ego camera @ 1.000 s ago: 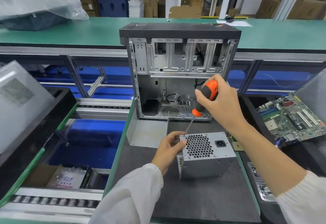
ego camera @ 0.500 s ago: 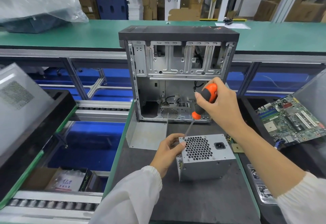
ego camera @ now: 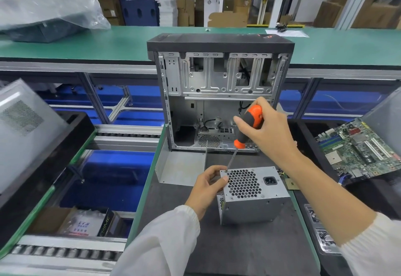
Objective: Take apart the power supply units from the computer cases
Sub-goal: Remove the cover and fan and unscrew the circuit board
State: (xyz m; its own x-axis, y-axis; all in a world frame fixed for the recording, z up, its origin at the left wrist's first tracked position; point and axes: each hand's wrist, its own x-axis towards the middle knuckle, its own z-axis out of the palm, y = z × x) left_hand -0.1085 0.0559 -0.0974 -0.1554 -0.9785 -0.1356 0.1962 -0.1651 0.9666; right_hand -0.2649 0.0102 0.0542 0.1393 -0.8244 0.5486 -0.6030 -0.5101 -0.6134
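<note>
Our left hand (ego camera: 207,185) pinches the power supply unit's (ego camera: 251,195) corner; our right hand (ego camera: 268,131) grips the screwdriver (ego camera: 249,127), tip on that corner.

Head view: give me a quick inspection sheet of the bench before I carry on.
Surface: dark mat, green-edged, bare near the person.
Job's things: power supply unit out of the case, fan grille up; open computer case upright behind it.
Clutter: loose metal panel left of the unit; motherboard on the right.
Hands: left hand grips the unit's left top corner; right hand holds the screwdriver, tip at that corner.
Cables: black wires inside the case.
Surroundings: green conveyor, cardboard boxes behind.
</note>
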